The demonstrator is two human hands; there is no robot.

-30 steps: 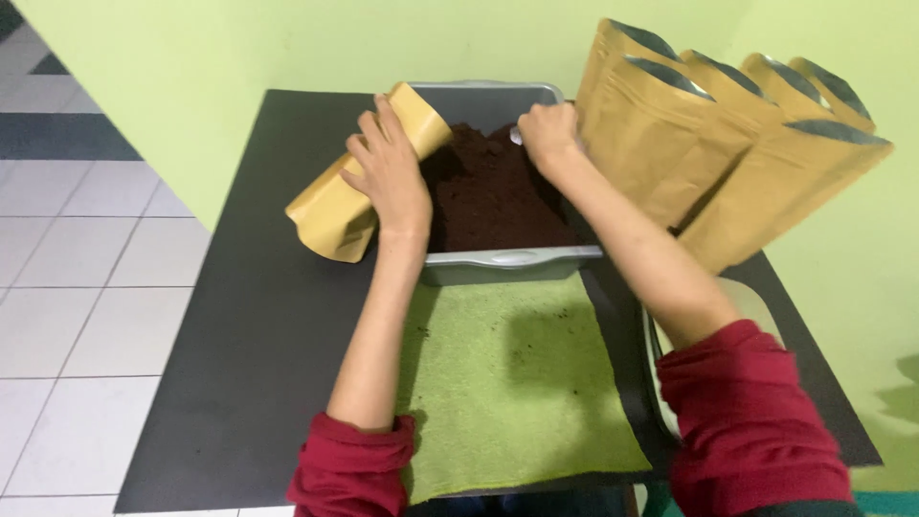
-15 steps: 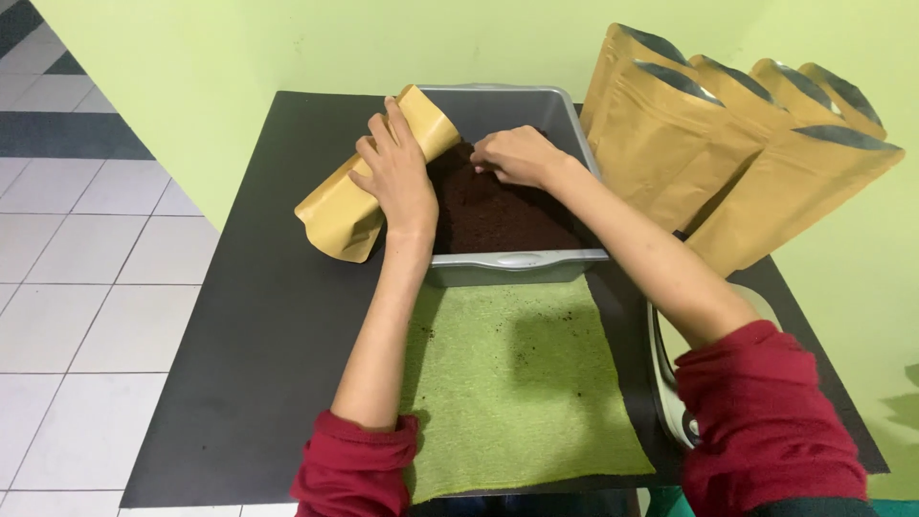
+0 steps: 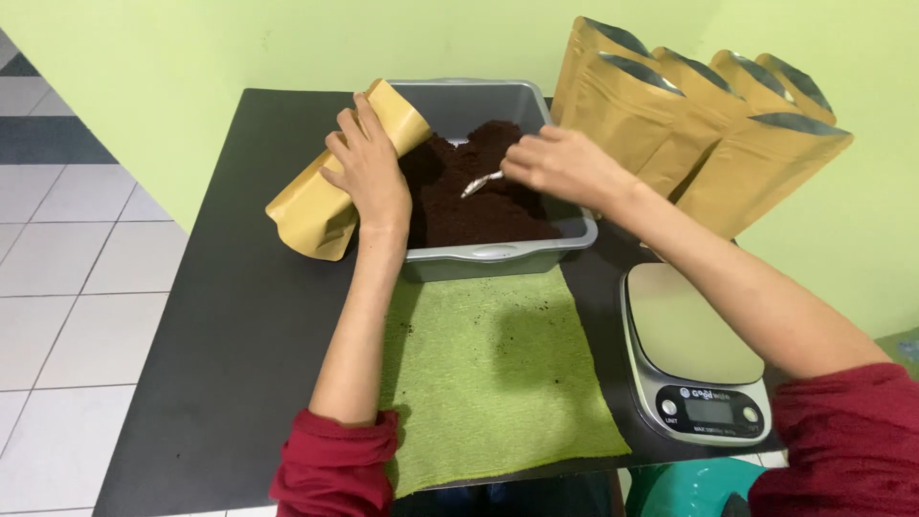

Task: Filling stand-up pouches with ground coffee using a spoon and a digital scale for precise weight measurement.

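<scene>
Black table [image 3: 239, 316] stands against a green wall, its left side bare, with a tray [image 3: 498, 251] of dark powder [image 3: 474, 206] at the far edge and pouches [image 3: 689, 134] at the far right corner. Left hand [image 3: 369, 172] clasps a tilted pouch [image 3: 325, 187] beside the tray's left rim; right hand [image 3: 565, 165] pinches a spoon [image 3: 479, 182] over the powder.

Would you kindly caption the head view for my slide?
Left hand tilts a kraft paper pouch at a grey tub; right hand scoops dark grounds.
</scene>
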